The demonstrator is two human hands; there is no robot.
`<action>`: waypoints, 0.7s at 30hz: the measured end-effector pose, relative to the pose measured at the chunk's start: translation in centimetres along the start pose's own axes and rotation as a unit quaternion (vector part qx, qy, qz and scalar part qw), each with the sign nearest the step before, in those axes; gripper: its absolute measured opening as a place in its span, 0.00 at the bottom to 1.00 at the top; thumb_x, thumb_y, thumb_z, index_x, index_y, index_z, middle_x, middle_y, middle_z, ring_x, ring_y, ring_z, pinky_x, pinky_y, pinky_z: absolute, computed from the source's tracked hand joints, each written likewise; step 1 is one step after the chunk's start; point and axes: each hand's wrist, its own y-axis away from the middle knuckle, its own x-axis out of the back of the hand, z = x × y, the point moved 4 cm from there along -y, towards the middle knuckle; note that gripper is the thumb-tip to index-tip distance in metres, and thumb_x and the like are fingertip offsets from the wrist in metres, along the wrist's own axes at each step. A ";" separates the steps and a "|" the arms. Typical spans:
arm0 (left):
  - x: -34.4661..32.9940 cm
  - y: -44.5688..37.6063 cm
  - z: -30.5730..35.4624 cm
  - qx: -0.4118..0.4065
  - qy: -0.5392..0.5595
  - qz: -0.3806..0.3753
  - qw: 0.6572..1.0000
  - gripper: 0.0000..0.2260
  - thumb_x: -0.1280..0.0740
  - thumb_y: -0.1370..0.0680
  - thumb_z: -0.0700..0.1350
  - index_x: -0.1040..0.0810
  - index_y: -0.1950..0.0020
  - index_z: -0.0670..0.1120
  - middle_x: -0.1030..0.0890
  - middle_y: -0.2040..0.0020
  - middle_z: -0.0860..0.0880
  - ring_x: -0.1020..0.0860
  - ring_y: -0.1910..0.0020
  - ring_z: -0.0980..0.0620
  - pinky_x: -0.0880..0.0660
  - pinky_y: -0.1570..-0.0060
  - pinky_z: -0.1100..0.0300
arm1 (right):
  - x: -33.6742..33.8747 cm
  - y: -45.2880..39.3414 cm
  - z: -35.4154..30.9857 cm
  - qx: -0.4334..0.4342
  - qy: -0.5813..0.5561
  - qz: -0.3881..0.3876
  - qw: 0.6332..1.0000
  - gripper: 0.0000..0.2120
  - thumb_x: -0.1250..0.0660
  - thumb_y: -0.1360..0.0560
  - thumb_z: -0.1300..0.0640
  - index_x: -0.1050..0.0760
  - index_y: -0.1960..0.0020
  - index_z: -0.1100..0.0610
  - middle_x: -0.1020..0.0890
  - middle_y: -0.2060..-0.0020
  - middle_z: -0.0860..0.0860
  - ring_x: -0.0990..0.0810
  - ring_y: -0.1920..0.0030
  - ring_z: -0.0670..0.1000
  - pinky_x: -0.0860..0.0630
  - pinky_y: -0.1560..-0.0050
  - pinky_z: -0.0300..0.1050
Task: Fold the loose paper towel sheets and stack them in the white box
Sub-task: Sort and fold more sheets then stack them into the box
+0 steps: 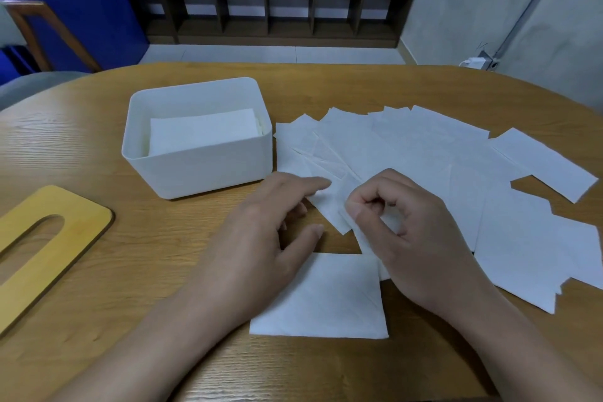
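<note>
1. Near the worktop's (98, 271) front edge, the right hand (408, 232) pinches the corner of a loose sheet (332, 209), probably to lift it free for folding.
2. Beside it, the left hand (261, 232) lies open, fingertips steadying the same sheet.
3. One sheet (319, 297) lies flat between the wrists.
4. Toward the right edge the unfolded sheets (424, 157) fan out, overlapping.
5. Left of them, the white box (202, 166) holds a folded stack (202, 130); bare wood in front leaves room to fold.

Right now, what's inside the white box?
The white box holds a stack of folded paper towels; only the top sheet shows. The front wall covers the rest, so the number of sheets cannot be told, nor whether anything lies beneath them.
</note>
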 end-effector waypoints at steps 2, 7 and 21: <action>-0.1 -0.2 0.2 -0.004 0.007 0.004 1.000 0.24 0.25 0.19 0.47 0.22 0.24 0.62 0.26 0.33 0.62 0.21 0.43 0.56 0.25 0.47 0.67 | 0.0 0.1 -0.9 0.026 -0.024 -0.028 0.999 0.08 0.31 0.15 0.56 0.19 0.53 0.47 0.19 0.54 0.42 0.19 0.46 0.52 0.23 0.44 0.52; -0.7 -0.7 -0.3 -0.026 -0.023 0.025 0.999 0.08 0.25 0.18 0.45 0.11 0.44 0.58 0.22 0.33 0.59 0.25 0.33 0.54 0.34 0.35 0.71 | -0.5 0.4 -1.3 0.061 -0.013 -0.065 0.996 0.05 0.32 0.14 0.53 0.20 0.48 0.47 0.19 0.50 0.41 0.19 0.41 0.52 0.25 0.40 0.51; 0.6 -1.0 -1.4 0.091 0.158 0.103 0.978 0.08 0.26 0.16 0.48 0.13 0.54 0.49 0.17 0.59 0.50 0.22 0.62 0.50 0.26 0.61 0.54 | 2.0 0.6 0.1 0.010 0.034 0.052 0.998 0.07 0.27 0.17 0.50 0.20 0.53 0.45 0.19 0.58 0.42 0.19 0.56 0.47 0.28 0.59 0.36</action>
